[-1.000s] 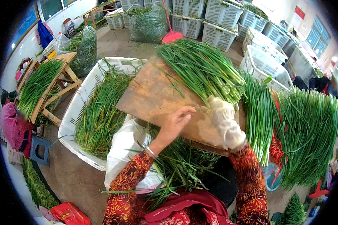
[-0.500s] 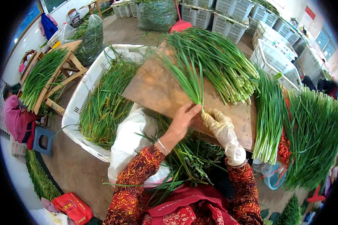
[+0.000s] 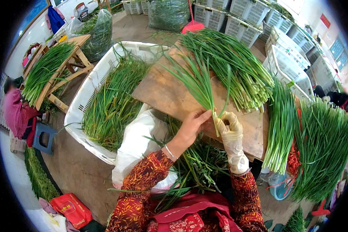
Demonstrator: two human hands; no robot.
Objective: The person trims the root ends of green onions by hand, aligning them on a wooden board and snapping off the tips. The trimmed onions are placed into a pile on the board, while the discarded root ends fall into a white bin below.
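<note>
My bare left hand (image 3: 193, 127), a white bracelet at its wrist, is closed round a small bunch of garlic chives (image 3: 206, 91). The leaves fan out away from me, and the pale stem ends poke out below my fingers. In a cream glove, my right hand (image 3: 232, 131) is pinched beside those stems, with one bent leaf (image 3: 228, 87) running down to its fingertips. Both hands are over the near edge of a wooden board (image 3: 158, 87). A large heap of garlic chives (image 3: 232, 69) lies on the board's far right part, cut ends toward me.
A white crate (image 3: 79, 112) of loose leaves stands left, beside a white sack (image 3: 133, 133). More chive bundles (image 3: 280, 131) lie right, near a blue bucket (image 3: 280, 187). A person (image 3: 17, 112) sits far left by a wooden stand (image 3: 52, 83). Crates (image 3: 243, 31) are stacked behind.
My right hand has drawn in and turned more upright beside the stems, its fingers now curled. One leaf has bent out to the right from the bunch. The view has shifted slightly.
</note>
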